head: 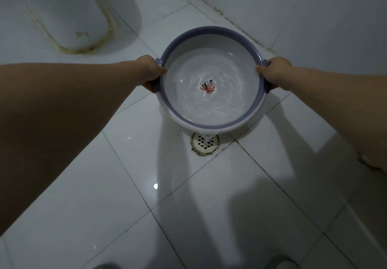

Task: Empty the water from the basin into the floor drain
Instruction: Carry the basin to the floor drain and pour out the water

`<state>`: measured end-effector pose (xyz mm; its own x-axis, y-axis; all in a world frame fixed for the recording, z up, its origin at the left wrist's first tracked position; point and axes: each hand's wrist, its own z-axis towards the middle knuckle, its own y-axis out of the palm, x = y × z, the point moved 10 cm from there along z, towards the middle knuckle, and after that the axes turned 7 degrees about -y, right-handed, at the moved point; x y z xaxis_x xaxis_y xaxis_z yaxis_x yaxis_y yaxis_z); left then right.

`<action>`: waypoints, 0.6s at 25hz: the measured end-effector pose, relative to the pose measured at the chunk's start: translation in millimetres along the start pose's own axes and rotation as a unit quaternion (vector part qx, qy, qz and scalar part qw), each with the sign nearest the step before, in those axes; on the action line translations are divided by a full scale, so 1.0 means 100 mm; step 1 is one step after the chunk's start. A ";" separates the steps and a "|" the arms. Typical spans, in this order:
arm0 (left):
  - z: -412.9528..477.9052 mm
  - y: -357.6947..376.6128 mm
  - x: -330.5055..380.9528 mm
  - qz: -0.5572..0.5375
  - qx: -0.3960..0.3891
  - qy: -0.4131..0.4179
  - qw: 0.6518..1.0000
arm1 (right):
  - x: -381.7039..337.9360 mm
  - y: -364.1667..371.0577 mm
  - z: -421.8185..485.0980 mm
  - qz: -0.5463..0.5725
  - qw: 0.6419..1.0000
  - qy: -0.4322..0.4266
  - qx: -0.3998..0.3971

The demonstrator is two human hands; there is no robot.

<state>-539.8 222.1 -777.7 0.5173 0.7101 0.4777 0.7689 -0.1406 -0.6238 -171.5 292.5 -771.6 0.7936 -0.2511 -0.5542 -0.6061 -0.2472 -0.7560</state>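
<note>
A round white basin [211,38] with a purple rim is held over the tiled floor, tilted toward me. Rippling water fills it, and a small red and dark pattern shows at its bottom centre. My left hand [149,70] grips the rim's left handle and my right hand [274,72] grips the right handle. A thin stream of water spills over the near lip onto the round white floor drain [205,144], which lies just below the basin's near edge.
The base of a white toilet [69,17] stands at the back left, with brown stains around its foot. A white tiled wall [303,6] runs along the back right. Glossy white floor tiles [146,195] spread toward me, and my feet show at the bottom edge.
</note>
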 end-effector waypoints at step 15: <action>-0.06 -0.04 0.01 0.000 0.010 0.003 1.000 | -0.01 0.00 -0.03 0.012 1.000 0.003 -0.004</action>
<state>-539.7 219.6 -771.1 0.5192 0.7057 0.4821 0.7616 -0.1260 -0.6357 -172.3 290.2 -770.0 0.7785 -0.2624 -0.5702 -0.6255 -0.2482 -0.7397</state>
